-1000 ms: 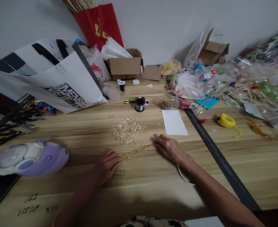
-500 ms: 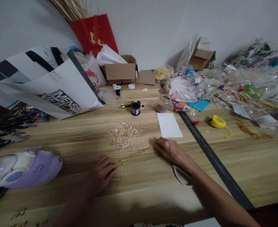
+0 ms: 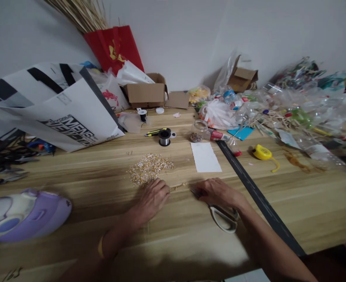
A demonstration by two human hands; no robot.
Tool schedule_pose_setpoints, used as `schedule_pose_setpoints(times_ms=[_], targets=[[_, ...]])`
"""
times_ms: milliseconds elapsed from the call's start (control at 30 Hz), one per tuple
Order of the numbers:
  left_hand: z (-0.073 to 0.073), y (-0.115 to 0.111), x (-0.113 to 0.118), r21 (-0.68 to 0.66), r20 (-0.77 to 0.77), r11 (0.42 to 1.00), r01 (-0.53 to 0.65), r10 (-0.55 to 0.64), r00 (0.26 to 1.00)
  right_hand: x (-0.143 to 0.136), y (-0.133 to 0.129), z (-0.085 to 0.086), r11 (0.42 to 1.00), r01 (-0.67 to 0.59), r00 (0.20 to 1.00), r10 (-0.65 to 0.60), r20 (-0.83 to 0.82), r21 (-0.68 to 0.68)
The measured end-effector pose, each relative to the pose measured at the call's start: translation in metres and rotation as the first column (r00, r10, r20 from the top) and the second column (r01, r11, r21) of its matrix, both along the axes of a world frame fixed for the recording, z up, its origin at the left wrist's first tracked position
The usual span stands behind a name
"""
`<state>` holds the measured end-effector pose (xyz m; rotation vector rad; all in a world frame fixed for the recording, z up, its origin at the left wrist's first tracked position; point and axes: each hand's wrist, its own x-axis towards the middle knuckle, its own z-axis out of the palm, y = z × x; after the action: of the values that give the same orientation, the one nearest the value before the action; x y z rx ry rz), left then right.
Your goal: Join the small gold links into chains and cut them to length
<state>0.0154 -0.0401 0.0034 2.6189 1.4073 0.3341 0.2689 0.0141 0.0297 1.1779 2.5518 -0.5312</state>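
At the far left, black-handled tools [image 3: 2, 168] are lying behind a purple and white case [image 3: 40, 215], and a big paper bag [image 3: 75, 113] is standing beyond them. A red bag [image 3: 114, 49] is leaning by the wall, with an open box [image 3: 146, 94] sitting to its right. Gold and clear beads [image 3: 149, 168] are lying in a loose pile. Just in front of them, the left hand [image 3: 153, 197] is curling closed, its fingers gripping one end of a gold chain [image 3: 178, 187]. The chain is running along the table [image 3: 102, 172] towards the right hand, its far end lying just short of those fingers. A wire spool [image 3: 164, 138] is standing behind. A bead jar [image 3: 199, 131] is standing behind white paper [image 3: 205, 157]. The right hand [image 3: 216, 191] is curving over the scissors [image 3: 224, 224], handles showing below; whether it is gripping them is hidden. Farther right, a yellow tape measure [image 3: 261, 152] is lying before heaped plastic bottles [image 3: 302, 113].
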Motion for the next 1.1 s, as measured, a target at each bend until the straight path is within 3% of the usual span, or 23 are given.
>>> schedule_pose_setpoints(times_ms=[100,200,333,433,600,800,1100], targets=[[-0.007,0.002,0.008,0.021,0.007,0.999,-0.026,0.025,1.0,0.002,-0.001,0.004,0.998,-0.043,0.999,0.043,-0.001,-0.04],[-0.015,0.001,0.01,0.044,0.032,0.999,-0.028,0.027,0.999,0.003,0.0,0.004,0.996,-0.037,0.994,0.028,-0.107,-0.08],[-0.02,0.0,0.011,0.066,0.017,0.997,-0.037,0.036,0.999,-0.007,0.003,-0.007,0.992,0.115,0.956,-0.096,-0.278,0.051],[-0.02,-0.001,0.011,0.061,-0.011,0.997,-0.047,0.048,0.999,-0.019,0.004,-0.021,0.98,0.154,0.926,-0.1,-0.365,0.123],[-0.022,-0.001,0.01,0.043,0.026,0.998,-0.047,0.046,0.999,-0.032,0.002,-0.038,0.98,0.086,0.929,-0.013,-0.371,0.18],[-0.021,-0.001,0.008,0.05,0.02,0.998,-0.025,0.024,1.0,-0.034,0.001,-0.045,0.966,0.049,0.951,0.032,-0.307,0.252],[-0.018,-0.001,0.007,0.077,0.05,0.996,0.04,-0.044,0.998,-0.027,0.005,-0.041,0.99,0.047,0.912,0.01,-0.411,0.13]])
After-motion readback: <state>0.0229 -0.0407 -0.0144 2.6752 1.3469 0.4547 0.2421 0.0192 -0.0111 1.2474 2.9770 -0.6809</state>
